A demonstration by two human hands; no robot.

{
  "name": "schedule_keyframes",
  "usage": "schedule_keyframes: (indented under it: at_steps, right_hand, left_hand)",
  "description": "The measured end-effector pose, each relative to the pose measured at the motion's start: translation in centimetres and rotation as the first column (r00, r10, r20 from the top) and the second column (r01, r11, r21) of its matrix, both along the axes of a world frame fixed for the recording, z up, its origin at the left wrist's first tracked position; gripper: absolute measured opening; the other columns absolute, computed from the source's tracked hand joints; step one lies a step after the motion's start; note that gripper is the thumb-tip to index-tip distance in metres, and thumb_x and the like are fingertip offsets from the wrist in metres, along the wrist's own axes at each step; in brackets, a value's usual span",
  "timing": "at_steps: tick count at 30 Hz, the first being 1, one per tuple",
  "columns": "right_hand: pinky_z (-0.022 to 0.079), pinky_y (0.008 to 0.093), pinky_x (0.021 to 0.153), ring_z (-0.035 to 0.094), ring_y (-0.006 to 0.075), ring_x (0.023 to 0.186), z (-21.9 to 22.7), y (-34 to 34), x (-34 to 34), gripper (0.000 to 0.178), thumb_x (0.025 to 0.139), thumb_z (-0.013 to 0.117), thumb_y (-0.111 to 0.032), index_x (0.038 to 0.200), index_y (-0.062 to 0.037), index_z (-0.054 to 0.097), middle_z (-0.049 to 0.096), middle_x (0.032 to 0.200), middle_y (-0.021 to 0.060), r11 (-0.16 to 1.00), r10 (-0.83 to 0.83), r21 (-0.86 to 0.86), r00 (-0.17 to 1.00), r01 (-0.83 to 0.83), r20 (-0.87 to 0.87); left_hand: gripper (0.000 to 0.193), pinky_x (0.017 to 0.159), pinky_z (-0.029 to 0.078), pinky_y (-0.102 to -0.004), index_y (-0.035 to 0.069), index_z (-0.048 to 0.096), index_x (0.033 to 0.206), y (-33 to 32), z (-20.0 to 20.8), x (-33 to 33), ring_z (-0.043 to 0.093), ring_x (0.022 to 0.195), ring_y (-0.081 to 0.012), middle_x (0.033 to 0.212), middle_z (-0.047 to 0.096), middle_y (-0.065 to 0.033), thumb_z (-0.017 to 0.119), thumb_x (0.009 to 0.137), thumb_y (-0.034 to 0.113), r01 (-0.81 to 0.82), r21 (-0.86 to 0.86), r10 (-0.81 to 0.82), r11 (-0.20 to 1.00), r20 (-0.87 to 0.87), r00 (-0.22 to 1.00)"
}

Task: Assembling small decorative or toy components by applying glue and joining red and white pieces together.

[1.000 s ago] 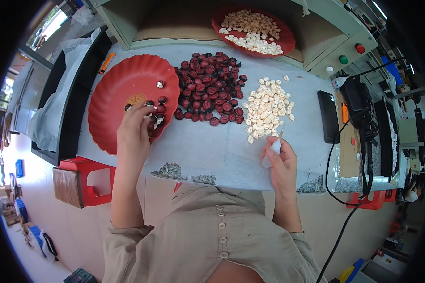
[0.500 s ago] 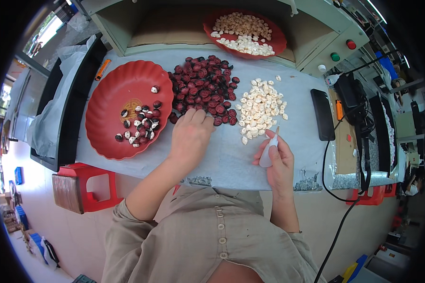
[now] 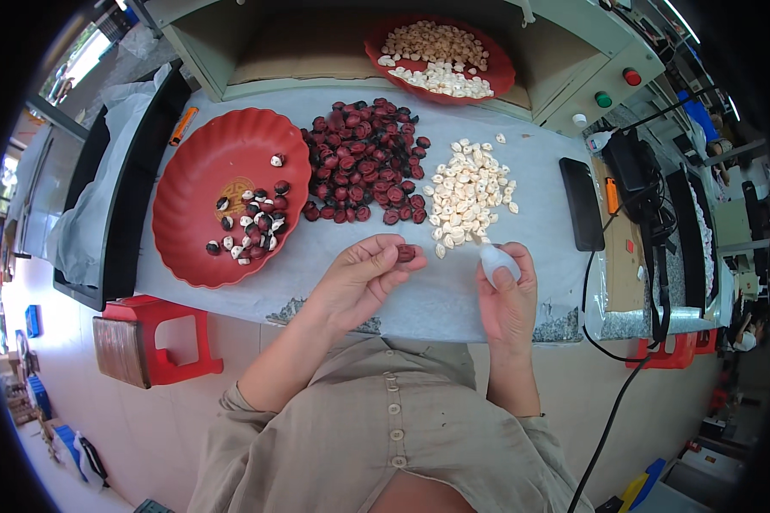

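Between thumb and fingertips, my left hand (image 3: pixel 364 278) pinches a small dark-red cupped piece (image 3: pixel 405 253) above the near part of the table. My right hand (image 3: pixel 506 299) is closed round a translucent squeeze bottle (image 3: pixel 496 263), whose nozzle points away toward the cream pieces. Beyond my left hand spreads a pile of dark-red and black cupped pieces (image 3: pixel 359 158). To its right lies a heap of cream, seed-like pieces (image 3: pixel 466 197). A red scalloped plate (image 3: pixel 188 184) on the left holds several pieces joined in red, black and white (image 3: pixel 261 224).
A second red plate (image 3: pixel 505 73) with tan and white pieces sits at the back beneath a grey-green housing. A black phone (image 3: pixel 582 205) and a cable (image 3: pixel 603 342) lie right. A black tray (image 3: pixel 137 179) and an orange marker (image 3: pixel 183 126) are left; a red stool (image 3: pixel 171 342) stands below.
My left hand has drawn back from the dark-red pile toward me, now holding one piece from it. In my right hand the squeeze bottle has tilted, its nozzle now pointing away from me.
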State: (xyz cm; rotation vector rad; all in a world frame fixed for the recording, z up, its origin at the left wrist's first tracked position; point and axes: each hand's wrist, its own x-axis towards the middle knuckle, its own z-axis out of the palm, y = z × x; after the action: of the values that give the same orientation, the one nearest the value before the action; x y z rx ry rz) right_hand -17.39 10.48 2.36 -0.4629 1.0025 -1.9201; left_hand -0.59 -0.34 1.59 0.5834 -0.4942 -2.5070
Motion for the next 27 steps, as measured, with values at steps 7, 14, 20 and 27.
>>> schedule_keyframes:
  at_steps: [7, 14, 20, 27]
  right_hand:
    - [0.043, 0.023, 0.068, 0.051, 0.0119, 0.082, 1.1, 0.0, 1.1, 0.033, 0.072, 0.063, -0.006, 0.098, -0.0006, 0.045, 0.052, 0.089, 0.0063, 0.998, -0.06, -0.027, 0.965, 0.055, -0.256]
    - [0.039, 0.0211, 0.061, 0.047, 0.012, 0.069, 1.9, -0.2, 2.7, 0.026, 0.077, 0.059, -0.011, 0.094, 0.0006, 0.043, 0.047, 0.081, 0.0077, 0.996, -0.084, -0.047, 0.715, 0.072, -0.694]
    - [0.039, 0.0215, 0.059, 0.047, 0.0128, 0.068, 2.3, -0.3, 2.6, 0.026, 0.076, 0.059, -0.01, 0.093, 0.0013, 0.043, 0.048, 0.081, 0.0096, 0.997, -0.075, -0.069, 0.594, 0.033, -0.801]
    - [0.039, 0.0219, 0.057, 0.047, 0.014, 0.066, 2.1, -0.5, 2.6, 0.026, 0.076, 0.06, -0.01, 0.092, 0.0013, 0.043, 0.048, 0.081, 0.0105, 0.997, -0.076, -0.072, 0.544, 0.028, -0.835]
  left_hand:
    - [0.028, 0.07, 0.047, -0.022, 0.001, 0.052, 0.104, 0.3, -2.0, 0.2, 0.055, 0.081, -0.0165, 0.092, 0.057, -0.0095, 0.056, 0.079, 0.011, 0.053, 0.089, -0.025, 0.995, -0.289, 0.957]
    - [0.028, 0.069, 0.046, -0.0212, -0.003, 0.053, 0.101, 0.3, -1.8, 0.5, 0.055, 0.078, -0.0144, 0.09, 0.057, -0.0086, 0.057, 0.077, 0.012, 0.024, 0.083, -0.003, 0.996, -0.24, 0.971]
    - [0.028, 0.066, 0.047, -0.0206, -0.002, 0.053, 0.1, 0.4, -1.8, 0.7, 0.056, 0.075, -0.0143, 0.087, 0.058, -0.0077, 0.058, 0.077, 0.012, 0.026, 0.093, -0.006, 0.995, -0.204, 0.979]
    - [0.027, 0.065, 0.047, -0.0204, -0.002, 0.054, 0.1, 0.5, -1.9, 0.6, 0.055, 0.075, -0.0142, 0.087, 0.058, -0.0079, 0.058, 0.077, 0.012, 0.033, 0.06, -0.02, 0.998, -0.212, 0.977]
